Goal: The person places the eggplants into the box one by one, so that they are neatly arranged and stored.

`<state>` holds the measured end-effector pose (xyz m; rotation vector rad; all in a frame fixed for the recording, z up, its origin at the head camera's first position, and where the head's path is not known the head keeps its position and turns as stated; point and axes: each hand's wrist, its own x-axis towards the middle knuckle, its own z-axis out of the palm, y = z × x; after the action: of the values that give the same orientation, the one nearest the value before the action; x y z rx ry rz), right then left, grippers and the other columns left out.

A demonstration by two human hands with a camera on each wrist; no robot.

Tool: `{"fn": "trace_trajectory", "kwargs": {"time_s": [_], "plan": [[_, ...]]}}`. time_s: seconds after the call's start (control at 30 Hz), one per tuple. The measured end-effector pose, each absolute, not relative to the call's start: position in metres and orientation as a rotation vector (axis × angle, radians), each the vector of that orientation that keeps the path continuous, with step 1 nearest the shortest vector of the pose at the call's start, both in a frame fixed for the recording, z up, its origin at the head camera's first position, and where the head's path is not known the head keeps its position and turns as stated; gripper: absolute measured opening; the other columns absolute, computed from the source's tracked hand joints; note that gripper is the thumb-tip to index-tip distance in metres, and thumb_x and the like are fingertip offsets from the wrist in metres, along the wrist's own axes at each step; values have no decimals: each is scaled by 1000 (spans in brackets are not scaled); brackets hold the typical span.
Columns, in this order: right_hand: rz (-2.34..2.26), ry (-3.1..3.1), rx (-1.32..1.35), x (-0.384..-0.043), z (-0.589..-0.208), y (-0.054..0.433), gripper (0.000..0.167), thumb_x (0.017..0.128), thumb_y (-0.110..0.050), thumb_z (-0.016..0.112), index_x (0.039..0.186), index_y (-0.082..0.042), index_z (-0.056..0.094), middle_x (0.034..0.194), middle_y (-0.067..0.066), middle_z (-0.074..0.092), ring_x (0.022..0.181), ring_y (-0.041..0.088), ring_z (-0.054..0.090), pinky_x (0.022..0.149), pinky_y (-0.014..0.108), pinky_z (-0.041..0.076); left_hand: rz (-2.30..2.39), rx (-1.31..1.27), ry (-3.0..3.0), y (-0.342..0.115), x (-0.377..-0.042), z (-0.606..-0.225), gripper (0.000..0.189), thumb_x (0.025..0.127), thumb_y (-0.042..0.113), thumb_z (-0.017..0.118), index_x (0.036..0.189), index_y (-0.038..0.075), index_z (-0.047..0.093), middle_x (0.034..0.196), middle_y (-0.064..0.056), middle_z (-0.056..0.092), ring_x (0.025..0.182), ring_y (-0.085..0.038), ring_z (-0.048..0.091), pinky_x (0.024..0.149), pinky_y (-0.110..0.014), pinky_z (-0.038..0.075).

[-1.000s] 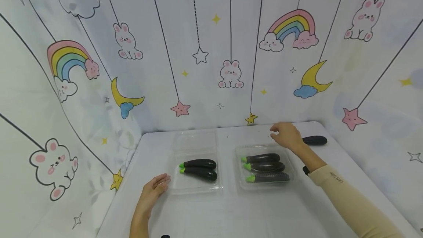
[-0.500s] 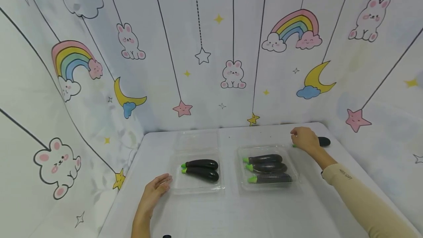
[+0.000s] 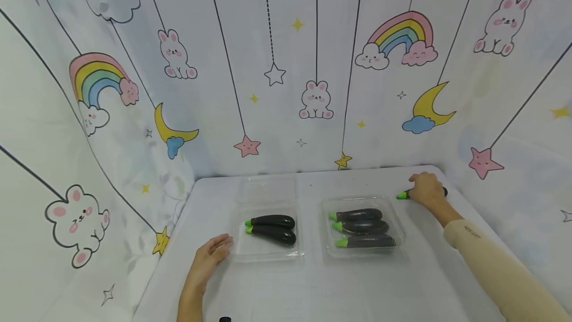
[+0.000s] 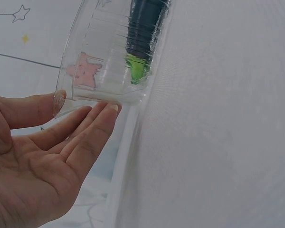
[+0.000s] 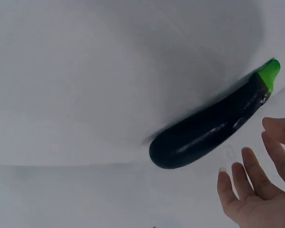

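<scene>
My right hand (image 3: 426, 188) hovers over a dark eggplant (image 5: 206, 123) with a green stem, lying at the table's back right. In the right wrist view its fingers (image 5: 256, 178) are spread and stand apart from the eggplant. At the left, my left hand (image 3: 208, 257) rests against the near left corner of a clear plastic box (image 3: 241, 252). Its fingers (image 4: 92, 137) are fairly straight and touch the box wall, the thumb at the rim. Two eggplants (image 3: 270, 235) lie side by side in that box.
A second clear box (image 3: 328, 252) at the right holds three eggplants (image 3: 366, 241). The left box's lid (image 3: 268, 188) lies folded back behind it. A patterned curtain (image 3: 277, 39) rises behind the white table (image 3: 348, 287). A small black object (image 3: 225, 319) shows at the bottom edge.
My right hand has moved right and slightly down, from behind the right box to over the lone eggplant. The left hand has stayed at the left box.
</scene>
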<state>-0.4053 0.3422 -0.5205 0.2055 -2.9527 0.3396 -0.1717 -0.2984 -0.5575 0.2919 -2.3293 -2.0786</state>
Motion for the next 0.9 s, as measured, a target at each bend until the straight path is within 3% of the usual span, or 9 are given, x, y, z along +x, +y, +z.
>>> {"fn": "trace_trajectory", "kwargs": {"time_s": [0.17, 0.4, 0.9], "plan": [[290, -2982, 207, -408, -528, 355, 48, 79, -3, 64, 125, 12, 64, 119, 40, 60, 110, 62, 56, 76, 70, 55, -2075, 293, -2328, -299, -170, -557, 47, 105, 3, 56, 149, -9, 47, 148, -27, 55, 139, -39, 53, 99, -24, 56], [259, -3030, 181, -409, -537, 364, 54, 81, -1, 63, 133, 11, 59, 136, 42, 51, 123, 63, 48, 89, 75, 48, -2056, 278, -2334, -299, -170, -557, 46, 105, 5, 57, 149, -8, 48, 148, -27, 56, 139, -40, 53, 100, -25, 56], [196, -2984, 214, -405, -547, 371, 41, 86, 1, 61, 126, 7, 66, 132, 38, 57, 123, 61, 48, 88, 77, 46, -2057, 280, -2352, -299, -170, -555, 48, 106, 7, 56, 150, -10, 45, 150, -28, 53, 141, -40, 51, 104, -31, 55]]}}
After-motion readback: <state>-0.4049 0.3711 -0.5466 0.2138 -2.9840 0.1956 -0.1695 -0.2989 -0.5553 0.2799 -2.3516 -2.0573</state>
